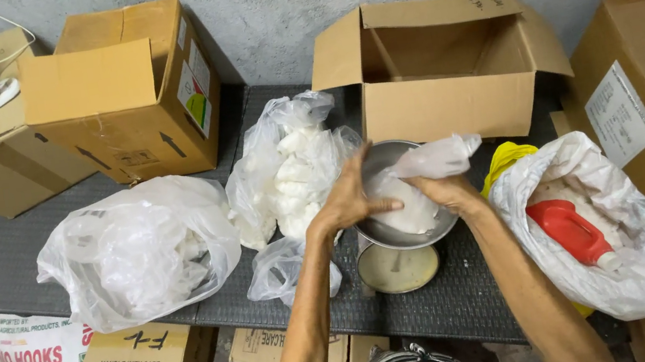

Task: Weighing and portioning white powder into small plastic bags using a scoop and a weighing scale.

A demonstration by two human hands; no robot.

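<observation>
Both forearms at lower centre; left hand (349,198) and right hand (446,186) clasp small clear bag (420,182) of white powder over steel bowl (400,225), frame centre. Loose grip risks spilling.

A small clear bag (419,186) of white powder sits upright in a steel bowl (401,233).

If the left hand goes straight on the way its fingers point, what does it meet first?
Probably the small clear bag that the right hand holds over the metal bowl; the left hand seems to touch it already.
</observation>
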